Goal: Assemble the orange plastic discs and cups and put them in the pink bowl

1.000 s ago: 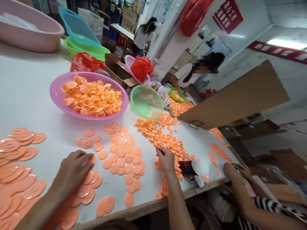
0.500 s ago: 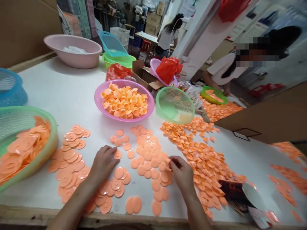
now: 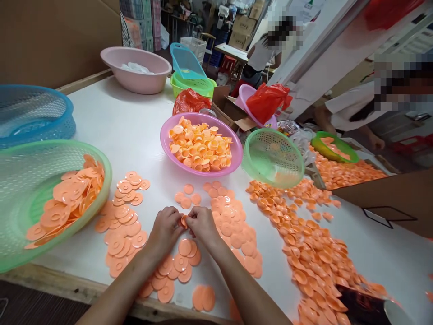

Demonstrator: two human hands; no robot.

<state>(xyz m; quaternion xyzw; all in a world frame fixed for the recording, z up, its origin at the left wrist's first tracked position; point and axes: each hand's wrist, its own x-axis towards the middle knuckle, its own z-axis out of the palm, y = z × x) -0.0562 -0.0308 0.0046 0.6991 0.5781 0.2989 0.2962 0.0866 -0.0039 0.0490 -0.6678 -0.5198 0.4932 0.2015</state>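
Near the middle of the white table, my left hand (image 3: 164,231) and my right hand (image 3: 204,224) meet fingertip to fingertip. Both pinch one small orange plastic disc (image 3: 184,220), mostly covered by the fingers. Left of my left hand lies a pile of flat ringed orange discs (image 3: 123,225). A smaller group of discs (image 3: 181,262) is under and between my forearms. Smooth orange discs (image 3: 233,216) spread to the right of my right hand, partly behind the forearm. Farther right runs a long heap of cupped orange pieces (image 3: 304,239).
A pink bowl (image 3: 165,155) full of orange cupped pieces stands ahead, beside a green basket (image 3: 248,155). At left are a green basket of discs (image 3: 107,180) and a blue basket (image 3: 67,124). A co-worker (image 3: 352,108) is at the right, behind a cardboard panel (image 3: 399,194).
My right hand has moved left from the smooth discs to meet my left hand. Both now grip a disc together. The view has turned a little to the left.
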